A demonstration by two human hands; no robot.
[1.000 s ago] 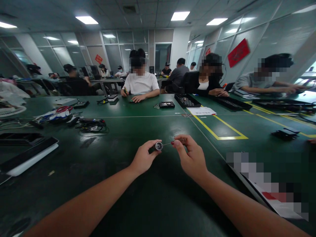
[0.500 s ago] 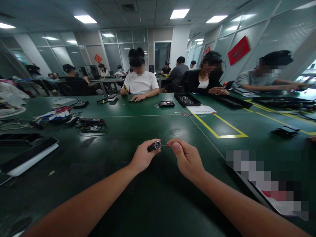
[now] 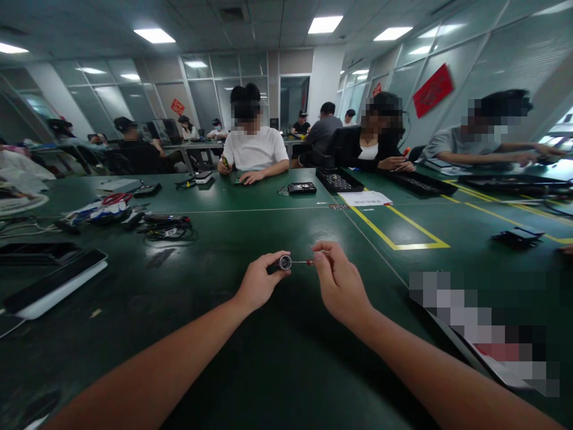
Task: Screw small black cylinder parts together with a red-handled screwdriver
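Observation:
Between the thumb and fingers of my left hand (image 3: 259,279) is a small round metal-rimmed cylinder (image 3: 285,262), its dark hollow-looking end turned toward me. My right hand (image 3: 341,280) is on a thin screwdriver (image 3: 302,262). The slim shaft lies level and its tip meets the right side of the cylinder. A red part of the screwdriver shows just left of my right fingertips; the rest of its handle is hidden in the hand. Both hands are above the dark green table (image 3: 250,382).
On the left lie a black-and-white long device (image 3: 62,283), a cable bundle (image 3: 165,227) and red-handled tools (image 3: 117,199). A blurred white-edged item (image 3: 483,352) is at right, with a small black bracket (image 3: 517,237) beyond it. Across the table, people work near black trays (image 3: 339,180).
The fingers of my right hand have loosened and shifted slightly right, so the red part of the screwdriver now shows. My left hand and the cylinder have barely moved.

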